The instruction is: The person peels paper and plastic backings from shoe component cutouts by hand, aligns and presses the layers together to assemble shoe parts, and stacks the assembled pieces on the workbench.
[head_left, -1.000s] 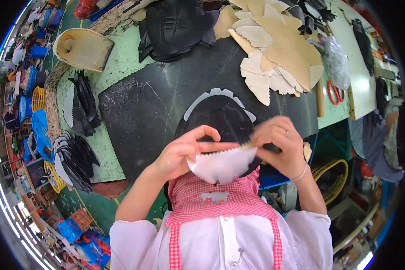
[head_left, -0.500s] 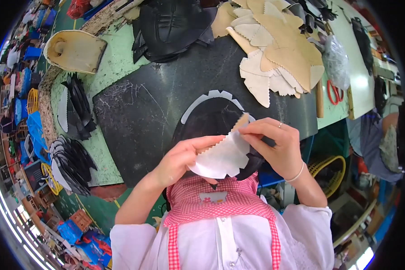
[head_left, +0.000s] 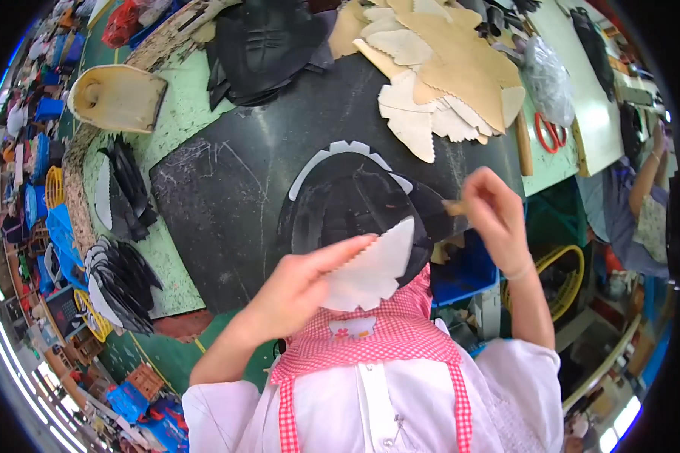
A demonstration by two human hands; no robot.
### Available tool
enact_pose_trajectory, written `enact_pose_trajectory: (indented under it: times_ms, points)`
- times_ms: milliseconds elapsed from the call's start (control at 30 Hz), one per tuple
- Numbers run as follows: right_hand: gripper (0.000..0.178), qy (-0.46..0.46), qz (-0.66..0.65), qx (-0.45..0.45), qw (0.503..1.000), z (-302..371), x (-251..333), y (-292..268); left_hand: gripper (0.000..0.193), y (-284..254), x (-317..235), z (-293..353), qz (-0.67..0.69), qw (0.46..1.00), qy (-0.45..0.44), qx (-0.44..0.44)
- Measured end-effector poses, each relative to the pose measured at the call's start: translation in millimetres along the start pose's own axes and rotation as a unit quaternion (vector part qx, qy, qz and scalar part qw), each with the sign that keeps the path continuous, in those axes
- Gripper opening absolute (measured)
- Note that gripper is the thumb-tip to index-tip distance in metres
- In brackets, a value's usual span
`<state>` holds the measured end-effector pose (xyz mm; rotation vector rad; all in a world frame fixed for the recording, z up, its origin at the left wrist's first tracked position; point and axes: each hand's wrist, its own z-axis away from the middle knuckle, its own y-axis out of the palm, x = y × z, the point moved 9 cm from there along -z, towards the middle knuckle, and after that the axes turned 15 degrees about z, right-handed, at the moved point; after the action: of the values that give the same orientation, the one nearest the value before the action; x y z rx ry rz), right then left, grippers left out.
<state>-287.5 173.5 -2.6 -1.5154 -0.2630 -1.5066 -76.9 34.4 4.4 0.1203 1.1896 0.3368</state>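
My left hand (head_left: 289,291) pinches a white curved piece (head_left: 370,272) with a zigzag upper edge and notches along its lower curve, and holds it raised over the near edge of the board. Out to the right, my right hand (head_left: 499,215) has its fingers closed on a small tan strip (head_left: 453,207), blurred by motion. Beneath the hands lies a black shoe-upper-like piece (head_left: 340,200). A pale notched band (head_left: 345,148) runs around its far rounded edge.
A dark board (head_left: 219,174) covers the green table. Beyond it are black cut pieces (head_left: 264,53) and a heap of tan zigzag-edged pieces (head_left: 461,68). Black bundles (head_left: 121,283) lie at left, red-handled scissors (head_left: 549,134) at right. A blue bin (head_left: 465,275) stands below the table edge.
My right hand has moved right, away from the white piece, taking the tan strip from its edge. My left hand still holds the white piece, now more tilted.
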Motion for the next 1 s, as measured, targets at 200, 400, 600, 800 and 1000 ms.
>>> enact_pose_trajectory:
  times_ms: [200, 400, 600, 800, 1000]
  points:
    - [0.038, -0.214, 0.486, 0.01, 0.847, 24.5, 35.9, 3.2, 0.079, -9.1, 43.0, -4.1, 0.365, 0.922, -0.125, 0.031]
    - [0.019, -0.054, 0.037, 0.04, 0.997, 1.0, 22.6, 47.2, 0.072, -22.3, 20.6, -8.4, 0.432, 0.9, -0.053, -0.013]
    - [0.017, -0.025, 0.154, 0.101, 0.983, -40.1, 29.6, 75.5, 0.052, -97.3, 38.0, -19.5, 0.122, 0.97, -0.037, -0.205]
    - [0.019, -0.042, 0.249, 0.118, 0.96, -59.2, 28.1, 85.9, 0.031, -102.6, 33.5, -31.1, -0.035, 0.967, -0.091, -0.234]
    - [0.029, -0.103, 0.536, 0.151, 0.824, -74.7, 43.6, 90.9, 0.034, -142.7, -65.4, -69.1, -0.411, 0.862, 0.062, -0.291]
